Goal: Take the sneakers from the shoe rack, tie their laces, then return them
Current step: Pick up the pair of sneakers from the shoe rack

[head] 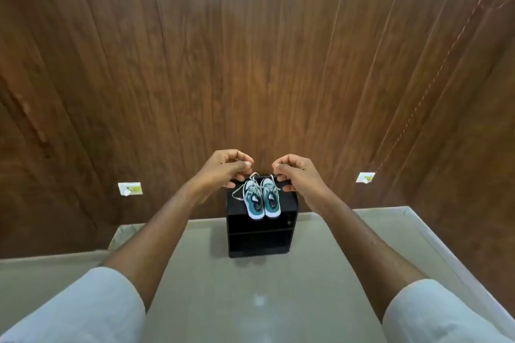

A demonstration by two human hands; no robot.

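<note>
A pair of teal and white sneakers (261, 199) stands side by side on top of a small black shoe rack (260, 234), toes towards me. Their white laces (239, 194) lie loose, one trailing left over the rack top. Both my arms reach forward. My left hand (223, 172) and my right hand (298, 174) hover at the far edge of the rack top, either side of the sneakers' heels. Each has its fingers curled, thumb against forefinger. I see nothing held in either, and I cannot tell whether they touch the laces.
The rack stands on a pale floor (195, 273) against a dark wooden wall (250, 64). Two white wall sockets (130, 189) (365, 177) sit low on the wall at left and right. The rack's two lower shelves look dark and bare.
</note>
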